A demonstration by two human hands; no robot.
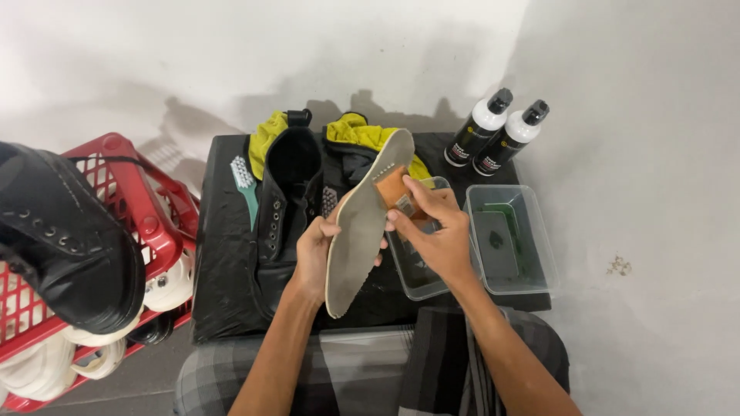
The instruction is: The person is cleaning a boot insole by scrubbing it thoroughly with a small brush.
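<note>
My left hand (314,254) grips a grey shoe insole (357,239) from behind, holding it upright and tilted over the low black table (223,300). My right hand (432,231) presses a small brown wooden brush (395,192) against the upper half of the insole. Just left of the insole a black lace-up boot (281,208) stands on the table with its opening facing up.
A green-handled brush (247,189) lies left of the boot, a yellow cloth (362,132) behind it. Two clear plastic tubs (512,239) sit on the right, two white-and-black bottles (493,131) behind them. A red crate (146,223) with shoes and another black boot (65,239) stands at left.
</note>
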